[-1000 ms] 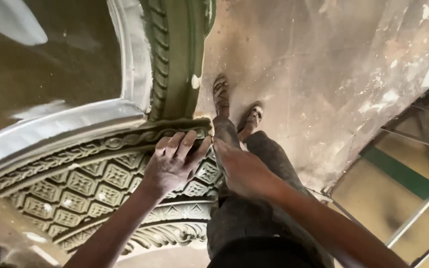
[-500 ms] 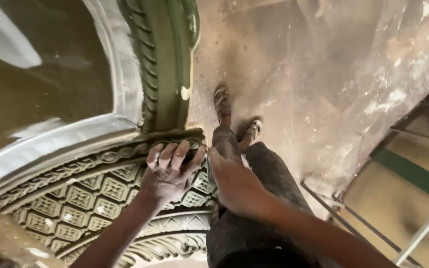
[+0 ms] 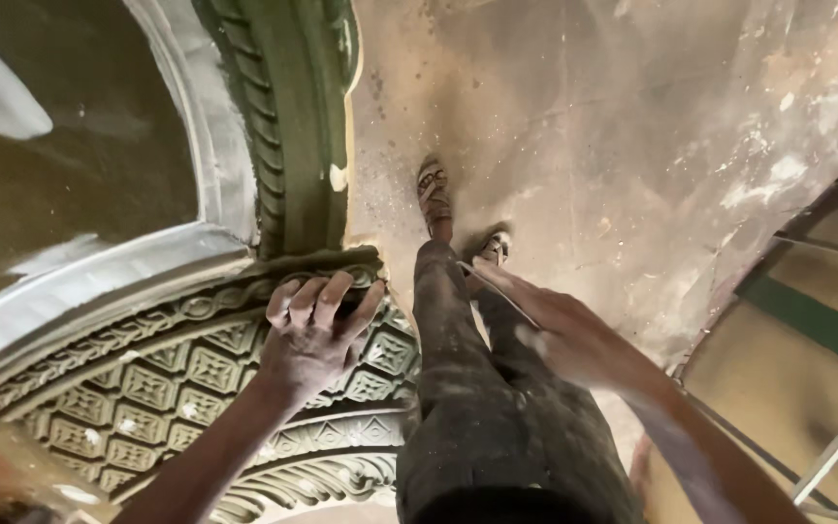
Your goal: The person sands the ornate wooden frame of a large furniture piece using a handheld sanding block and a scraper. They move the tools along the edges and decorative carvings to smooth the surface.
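While the person's dark, dust-smeared trousers (image 3: 497, 417) fill the bottom of the view, the left hand (image 3: 314, 335) lies palm down on a carved green moulding (image 3: 196, 388), its fingers (image 3: 332, 296) spread and curled over the upper rim of the curved band, pressing on it rather than clamped around anything. Just to the right of the legs, the right hand (image 3: 560, 330) is held out in the air with a thin, pale, blade-like tool (image 3: 497, 291) pinched between its fingers; the hand is blurred, so the exact grip cannot be told. The two hands are apart, with the person's thigh between them. Under the left hand the moulding shows a lattice of small square rosettes and bands of scrollwork, dusted white in places. Beyond it a ribbed green arch (image 3: 283, 126) rises toward the top edge, bordered by a whitish plaster frame (image 3: 196, 146). Farther down, the sandalled feet (image 3: 435, 199) stand on a dusty, stained floor (image 3: 613, 116), and metal scaffold bars (image 3: 826, 456) cross the right side.
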